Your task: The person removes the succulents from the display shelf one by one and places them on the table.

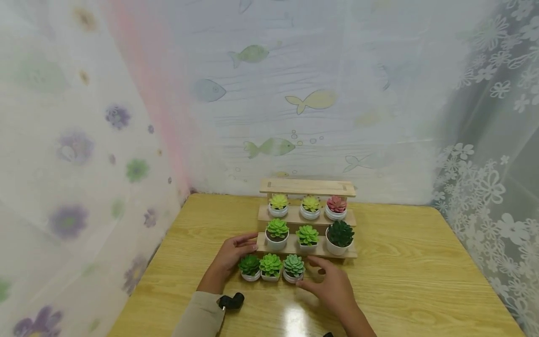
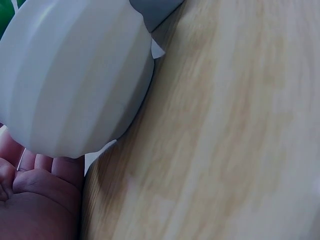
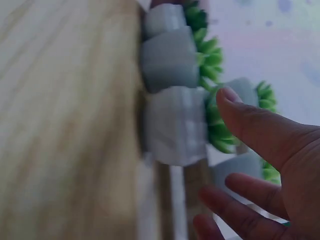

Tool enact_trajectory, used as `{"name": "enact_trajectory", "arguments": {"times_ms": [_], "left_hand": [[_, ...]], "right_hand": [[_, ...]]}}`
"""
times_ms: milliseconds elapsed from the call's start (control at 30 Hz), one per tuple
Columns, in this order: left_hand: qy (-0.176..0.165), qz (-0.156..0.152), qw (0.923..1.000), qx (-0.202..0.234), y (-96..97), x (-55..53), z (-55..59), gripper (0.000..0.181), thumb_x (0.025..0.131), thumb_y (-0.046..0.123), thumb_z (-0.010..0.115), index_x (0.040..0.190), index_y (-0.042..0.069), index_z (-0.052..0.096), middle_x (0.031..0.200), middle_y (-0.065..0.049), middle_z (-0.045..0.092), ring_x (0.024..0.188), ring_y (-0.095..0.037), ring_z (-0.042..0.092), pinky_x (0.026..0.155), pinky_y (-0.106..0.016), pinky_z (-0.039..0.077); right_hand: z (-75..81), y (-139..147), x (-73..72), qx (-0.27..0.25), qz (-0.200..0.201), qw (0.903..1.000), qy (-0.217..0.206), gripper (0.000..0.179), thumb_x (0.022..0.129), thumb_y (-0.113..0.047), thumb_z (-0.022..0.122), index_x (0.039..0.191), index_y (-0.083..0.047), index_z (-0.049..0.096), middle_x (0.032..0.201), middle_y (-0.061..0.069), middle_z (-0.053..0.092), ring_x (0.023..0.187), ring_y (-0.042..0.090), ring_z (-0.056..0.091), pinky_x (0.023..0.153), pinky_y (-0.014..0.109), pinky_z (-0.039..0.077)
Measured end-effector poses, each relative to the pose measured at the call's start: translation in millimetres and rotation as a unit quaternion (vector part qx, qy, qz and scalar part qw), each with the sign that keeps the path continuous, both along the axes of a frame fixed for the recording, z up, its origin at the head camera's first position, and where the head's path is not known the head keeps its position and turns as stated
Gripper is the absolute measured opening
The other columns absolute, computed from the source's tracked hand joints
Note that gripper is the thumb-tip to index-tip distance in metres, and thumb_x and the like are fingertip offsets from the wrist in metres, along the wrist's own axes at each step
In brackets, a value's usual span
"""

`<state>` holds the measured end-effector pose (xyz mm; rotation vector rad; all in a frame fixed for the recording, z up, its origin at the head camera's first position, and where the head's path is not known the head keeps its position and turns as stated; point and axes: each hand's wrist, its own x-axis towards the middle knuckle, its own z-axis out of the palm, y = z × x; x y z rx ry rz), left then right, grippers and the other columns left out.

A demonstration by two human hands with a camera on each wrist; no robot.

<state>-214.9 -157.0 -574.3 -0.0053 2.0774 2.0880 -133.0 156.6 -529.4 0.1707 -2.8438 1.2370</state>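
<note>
At lower centre, three potted succulents (image 1: 271,267) line up before the wooden rack (image 1: 307,187). Beside them, the left hand (image 1: 231,252) has loose fingers, the right hand (image 1: 330,284) wide-spread ones; the bench (image 1: 421,281) stretches toward lower right

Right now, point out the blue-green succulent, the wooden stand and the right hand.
Blue-green succulent (image 1: 294,265): head view, its leaves.
Wooden stand (image 1: 308,186): head view, its top board.
Right hand (image 1: 331,285): head view, its middle.

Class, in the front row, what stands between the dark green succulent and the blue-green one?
A bright green succulent stands between the dark green succulent and the blue-green succulent, as the head view shows.
</note>
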Motion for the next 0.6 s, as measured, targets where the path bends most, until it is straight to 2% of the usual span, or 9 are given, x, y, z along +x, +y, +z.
{"name": "enact_trajectory", "arguments": {"times_ms": [133, 267, 500, 600], "left_hand": [[-0.004, 0.002, 1.0000, 0.008, 2.4, 0.6, 0.7, 0.050, 0.094, 0.016, 0.079, 0.141, 0.007, 0.065, 0.127, -0.017, 0.072, 0.106, -0.016, 0.072, 0.089, -0.029, 0.060], [-0.004, 0.002, 1.0000, 0.008, 1.8, 0.0, 1.3, 0.050, 0.094, 0.014, 0.078, 0.142, 0.006, 0.064, 0.127, -0.017, 0.072, 0.104, -0.015, 0.073, 0.088, -0.029, 0.060], [-0.001, -0.002, 0.9999, 0.012, 0.7, -1.4, -1.6, 0.049, 0.095, 0.011, 0.076, 0.142, 0.004, 0.063, 0.127, -0.019, 0.072, 0.100, -0.015, 0.073, 0.087, -0.029, 0.060], [0.001, -0.005, 0.9999, 0.014, 1.0, -0.6, -0.9, 0.050, 0.094, 0.011, 0.076, 0.142, 0.003, 0.063, 0.127, -0.019, 0.071, 0.101, -0.015, 0.073, 0.087, -0.029, 0.060]], "right_hand": [[20.8, 4.8, 5.8, 0.001, -0.001, 0.9999, 0.012, 0.070, 0.070, -0.048, 0.094, 0.132, -0.025, 0.072, 0.123, -0.004, 0.075, 0.103, 0.021, 0.071, 0.082, 0.044, 0.058], [43.1, 10.3, 8.3, -0.009, 0.003, 0.9989, 0.045, 0.066, 0.073, -0.038, 0.094, 0.134, -0.023, 0.071, 0.120, -0.004, 0.075, 0.100, 0.017, 0.071, 0.081, 0.042, 0.059], [75.7, 28.3, 2.4, -0.032, 0.001, 0.9867, 0.159, 0.055, 0.078, -0.030, 0.093, 0.128, -0.023, 0.073, 0.115, -0.004, 0.076, 0.094, 0.017, 0.071, 0.073, 0.030, 0.061], [85.9, 35.4, -5.3, -0.027, -0.010, 0.9794, 0.200, 0.049, 0.079, -0.029, 0.092, 0.124, -0.021, 0.074, 0.108, -0.001, 0.076, 0.091, 0.019, 0.070, 0.070, 0.031, 0.060]]}}
